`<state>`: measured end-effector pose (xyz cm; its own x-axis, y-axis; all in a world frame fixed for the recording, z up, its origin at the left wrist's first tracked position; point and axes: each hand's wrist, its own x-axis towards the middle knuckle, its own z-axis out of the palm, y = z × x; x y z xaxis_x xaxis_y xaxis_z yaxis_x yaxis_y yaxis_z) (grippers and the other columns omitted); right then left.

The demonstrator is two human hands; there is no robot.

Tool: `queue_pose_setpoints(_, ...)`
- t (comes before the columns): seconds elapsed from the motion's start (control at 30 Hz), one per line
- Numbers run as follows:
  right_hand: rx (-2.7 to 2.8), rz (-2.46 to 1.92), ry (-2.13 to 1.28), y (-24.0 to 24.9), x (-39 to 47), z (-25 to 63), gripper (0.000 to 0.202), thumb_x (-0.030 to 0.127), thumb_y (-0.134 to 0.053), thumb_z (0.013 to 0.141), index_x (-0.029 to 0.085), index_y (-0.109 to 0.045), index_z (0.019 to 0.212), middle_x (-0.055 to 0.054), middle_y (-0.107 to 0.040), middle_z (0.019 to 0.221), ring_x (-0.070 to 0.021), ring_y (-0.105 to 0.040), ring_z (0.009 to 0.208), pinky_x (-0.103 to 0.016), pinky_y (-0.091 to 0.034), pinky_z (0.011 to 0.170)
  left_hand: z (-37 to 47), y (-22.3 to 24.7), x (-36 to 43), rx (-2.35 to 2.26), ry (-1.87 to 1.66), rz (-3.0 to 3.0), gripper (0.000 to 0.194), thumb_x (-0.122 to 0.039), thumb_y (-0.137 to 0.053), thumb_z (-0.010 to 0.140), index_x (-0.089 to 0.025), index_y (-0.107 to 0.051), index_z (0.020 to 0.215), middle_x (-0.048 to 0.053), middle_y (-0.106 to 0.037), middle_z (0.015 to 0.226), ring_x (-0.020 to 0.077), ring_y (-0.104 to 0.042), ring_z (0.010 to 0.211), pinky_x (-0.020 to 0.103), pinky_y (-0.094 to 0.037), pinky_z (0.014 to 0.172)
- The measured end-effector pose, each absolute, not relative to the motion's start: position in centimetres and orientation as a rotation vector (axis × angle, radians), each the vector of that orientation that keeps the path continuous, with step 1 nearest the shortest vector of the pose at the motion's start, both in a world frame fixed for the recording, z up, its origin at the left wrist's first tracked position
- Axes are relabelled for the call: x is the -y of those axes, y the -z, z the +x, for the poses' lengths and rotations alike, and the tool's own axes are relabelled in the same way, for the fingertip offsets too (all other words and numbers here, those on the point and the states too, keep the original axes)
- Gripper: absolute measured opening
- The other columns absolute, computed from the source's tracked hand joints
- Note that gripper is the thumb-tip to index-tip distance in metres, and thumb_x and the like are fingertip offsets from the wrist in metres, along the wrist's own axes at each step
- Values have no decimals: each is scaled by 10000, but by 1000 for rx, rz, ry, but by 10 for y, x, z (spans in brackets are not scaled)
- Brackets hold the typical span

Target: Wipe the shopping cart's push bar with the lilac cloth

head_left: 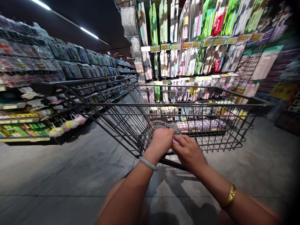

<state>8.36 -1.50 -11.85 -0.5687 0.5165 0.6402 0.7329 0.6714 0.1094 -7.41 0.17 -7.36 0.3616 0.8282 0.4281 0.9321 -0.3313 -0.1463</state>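
A black wire shopping cart (173, 105) stands right in front of me, its mesh side facing my knees. My left hand (163, 139), with a pale bangle at the wrist, is closed at the near side of the cart. Close beside it, fingers curled, is my right hand (189, 152); a gold bracelet circles that forearm. A small pinkish-purple thing (175, 141) shows between the two hands, mostly hidden by the fingers. Which hand grips it cannot be made out.
Behind the cart rises a rack of packaged toothbrushes (182, 62). Long stocked shelves (77, 62) run along the left, with an aisle between. Grey floor (70, 175) lies around the cart. More goods hang at the far right.
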Motion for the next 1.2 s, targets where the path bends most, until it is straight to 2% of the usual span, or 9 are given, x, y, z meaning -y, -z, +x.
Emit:
queue_pose_setpoints(0.07, 2363, -990, 460, 120, 13, 82, 158, 170, -545, 894, 241, -662, 972, -57, -649, 1069, -203, -474, 963, -341, -305, 758, -74, 74, -2, 1551, 396, -2259, 197, -326, -468, 960, -183, -585, 891, 63, -699, 793, 240, -688, 771, 320, -463, 631)
queue_pose_setpoints(0.17, 2418, -992, 413, 125, 10, 81, 110, 154, -601, 843, 238, -651, 792, -33, -614, 822, -182, -460, 814, -327, -275, 676, -73, 73, -2, 1564, 399, -2251, 228, -343, -451, 971, -180, -594, 899, 73, -697, 787, 234, -690, 776, 316, -462, 642)
queue_pose_setpoints(0.27, 2379, -1009, 367, 125, 9, 85, 99, 172, -616, 831, 251, -655, 876, -26, -624, 921, -176, -475, 857, -312, -306, 701, -73, 73, -2, 1564, 398, -2250, 231, -350, -456, 966, -179, -598, 904, 69, -697, 791, 238, -688, 780, 319, -468, 649)
queue_pose_setpoints(0.43, 2260, -1004, 379, 117, 11, 91, 237, 187, -552, 872, 246, -631, 1088, -52, -594, 1208, -207, -459, 1047, -334, -342, 867, -74, 73, -1, 1562, 387, -2262, 148, -291, -509, 927, -173, -594, 898, 72, -699, 814, 251, -686, 780, 328, -473, 644)
queue_pose_setpoints(0.67, 2329, -980, 437, 119, 9, 87, 78, 206, -567, 874, 238, -638, 875, -30, -631, 930, -189, -445, 868, -333, -305, 722, -74, 71, 0, 1575, 394, -2268, 209, -327, -465, 955, -176, -598, 898, 77, -695, 794, 236, -684, 766, 321, -474, 648)
queue_pose_setpoints(0.83, 2207, -928, 438, 111, 5, 102, 232, 188, -579, 852, 263, -645, 1062, -53, -605, 1141, -211, -469, 1021, -336, -362, 851, -76, 72, 0, 1560, 400, -2271, 135, -267, -495, 927, -180, -593, 892, 68, -695, 806, 232, -679, 774, 319, -474, 658)
queue_pose_setpoints(0.93, 2134, -916, 463, 109, 4, 105, 264, 187, -590, 844, 267, -648, 1089, -66, -598, 1150, -226, -468, 1047, -354, -375, 892, -76, 73, 0, 1545, 402, -2271, 112, -245, -496, 922, -187, -587, 895, 53, -695, 806, 228, -677, 771, 315, -473, 662)
queue_pose_setpoints(1.1, 2261, -941, 560, 117, 5, 96, 191, 228, -534, 906, 251, -653, 1054, -59, -638, 1116, -210, -475, 1004, -334, -362, 815, -76, 73, 0, 1534, 416, -2255, 177, -310, -463, 950, -194, -578, 883, 50, -694, 795, 237, -677, 759, 321, -465, 639)
queue_pose_setpoints(1.2, 2244, -888, 531, 114, 4, 101, 195, 229, -545, 897, 255, -655, 1056, -59, -629, 1105, -203, -483, 1001, -331, -379, 833, -76, 73, 0, 1526, 415, -2254, 181, -310, -457, 950, -195, -579, 880, 51, -692, 790, 242, -675, 754, 325, -461, 630)
